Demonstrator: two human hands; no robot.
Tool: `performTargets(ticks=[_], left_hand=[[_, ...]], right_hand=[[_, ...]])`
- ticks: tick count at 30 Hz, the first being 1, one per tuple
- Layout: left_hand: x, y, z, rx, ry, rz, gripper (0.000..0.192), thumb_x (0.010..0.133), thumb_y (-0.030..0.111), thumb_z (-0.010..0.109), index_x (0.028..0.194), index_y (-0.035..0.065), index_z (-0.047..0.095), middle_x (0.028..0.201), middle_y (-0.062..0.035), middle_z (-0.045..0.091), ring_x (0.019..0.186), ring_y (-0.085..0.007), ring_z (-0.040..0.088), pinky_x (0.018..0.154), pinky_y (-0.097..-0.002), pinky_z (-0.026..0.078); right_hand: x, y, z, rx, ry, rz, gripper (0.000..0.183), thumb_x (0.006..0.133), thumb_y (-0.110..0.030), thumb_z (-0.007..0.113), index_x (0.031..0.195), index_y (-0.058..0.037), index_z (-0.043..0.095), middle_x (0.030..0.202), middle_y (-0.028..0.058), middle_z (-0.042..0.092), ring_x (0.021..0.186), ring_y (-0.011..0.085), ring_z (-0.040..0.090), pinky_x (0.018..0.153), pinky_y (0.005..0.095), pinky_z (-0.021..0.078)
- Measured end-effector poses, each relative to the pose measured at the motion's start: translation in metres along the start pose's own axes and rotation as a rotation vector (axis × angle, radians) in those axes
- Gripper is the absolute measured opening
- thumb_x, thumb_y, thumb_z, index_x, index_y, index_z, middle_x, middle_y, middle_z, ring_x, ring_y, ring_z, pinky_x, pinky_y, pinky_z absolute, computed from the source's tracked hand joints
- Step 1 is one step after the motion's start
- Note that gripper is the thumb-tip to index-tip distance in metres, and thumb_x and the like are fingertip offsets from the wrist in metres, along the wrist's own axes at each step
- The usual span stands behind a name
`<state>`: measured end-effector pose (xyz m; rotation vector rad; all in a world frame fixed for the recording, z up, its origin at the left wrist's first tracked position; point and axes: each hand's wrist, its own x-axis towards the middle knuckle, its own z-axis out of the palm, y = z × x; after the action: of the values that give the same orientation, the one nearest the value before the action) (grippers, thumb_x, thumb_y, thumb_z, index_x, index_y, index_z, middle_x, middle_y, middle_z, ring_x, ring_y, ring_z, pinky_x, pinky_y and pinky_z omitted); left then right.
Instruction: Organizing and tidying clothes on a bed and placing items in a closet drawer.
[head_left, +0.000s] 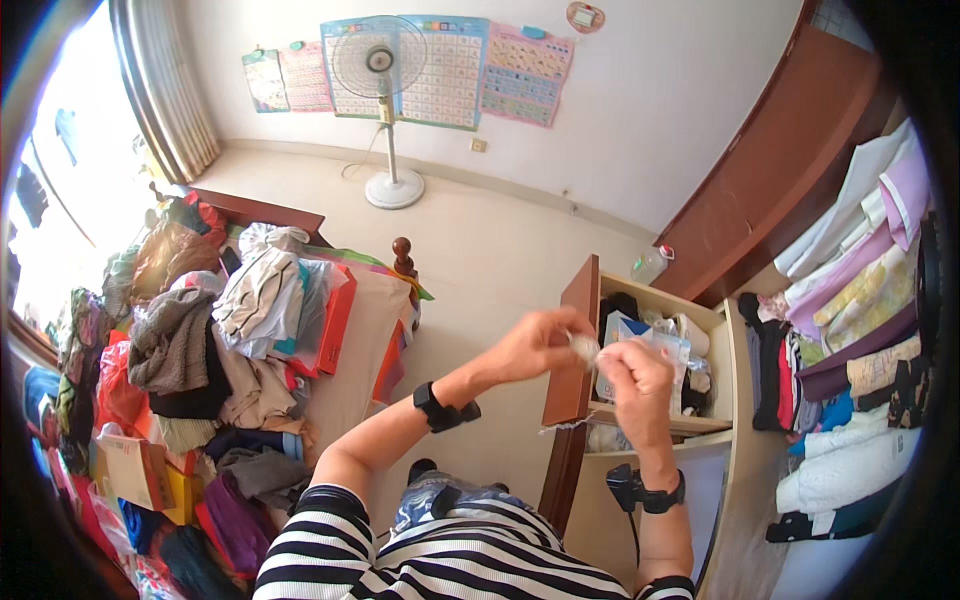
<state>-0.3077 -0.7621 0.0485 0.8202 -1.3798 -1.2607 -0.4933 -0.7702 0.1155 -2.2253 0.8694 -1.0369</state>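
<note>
A small whitish bundle (584, 348), blurred and too small to name, is held up between my two hands. My left hand (541, 341) grips it from the left with bent fingers. From the other side, my right hand (636, 369) pinches its edge, the fingers curled in. Both hands are above a pulled-out wooden drawer (654, 281). Inside the drawer lie a white and blue box (624, 330), a white roll (694, 334) and dark cloth (619, 304). My right forearm and hand cover part of the contents.
A bed (352, 330) piled with clothes, bags and boxes stands at left, its wooden post (403, 256) rising at the corner. Folded clothes (840, 375) fill wardrobe shelving at right. A plastic bottle (652, 262) stands behind the drawer. A pedestal fan (390, 142) stands near the wall.
</note>
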Motion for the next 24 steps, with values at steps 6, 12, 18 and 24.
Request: performTargets(ticks=[6,12,18,24], left_hand=[[-0.014,0.029,0.007,-0.421,-0.096,-0.008,0.031,0.08,-0.007,0.063,0.11,-0.0012,0.056,0.102,-0.0061,0.063,0.094,-0.0128,0.061,0.083,-0.0261,0.05],[-0.021,0.023,-0.013,0.126,0.191,-0.067,0.031,0.077,-0.004,0.065,0.107,-0.0021,0.056,0.096,-0.0078,0.063,0.088,-0.0128,0.062,0.073,-0.0272,0.05],[-0.036,0.024,-0.007,-0.286,-0.027,-0.042,0.031,0.075,-0.006,0.064,0.106,-0.0012,0.058,0.098,-0.0058,0.063,0.089,-0.0129,0.061,0.076,-0.0261,0.05],[-0.034,0.031,-0.026,0.006,0.271,0.015,0.03,0.074,-0.001,0.067,0.103,-0.0012,0.059,0.095,-0.006,0.064,0.09,-0.0131,0.06,0.082,-0.0259,0.048]], right_hand=[[-0.004,0.032,0.018,0.144,0.077,0.221,0.005,0.084,0.001,0.059,0.08,0.0031,0.061,0.069,0.0081,0.059,0.063,0.0148,0.055,0.058,0.0274,0.0427],[-0.015,0.0,0.037,0.118,-0.137,0.091,0.005,0.083,-0.002,0.062,0.08,0.0023,0.061,0.071,0.0116,0.059,0.064,0.0219,0.059,0.06,0.0312,0.045],[0.012,0.013,0.022,0.235,-0.061,0.244,0.005,0.084,-0.002,0.061,0.08,0.0015,0.062,0.068,0.0056,0.058,0.065,0.0109,0.053,0.058,0.0242,0.0408],[-0.018,0.008,0.052,0.17,-0.277,0.198,0.005,0.082,-0.001,0.063,0.085,0.0014,0.066,0.071,0.0122,0.061,0.062,0.0156,0.057,0.057,0.0291,0.0442]])
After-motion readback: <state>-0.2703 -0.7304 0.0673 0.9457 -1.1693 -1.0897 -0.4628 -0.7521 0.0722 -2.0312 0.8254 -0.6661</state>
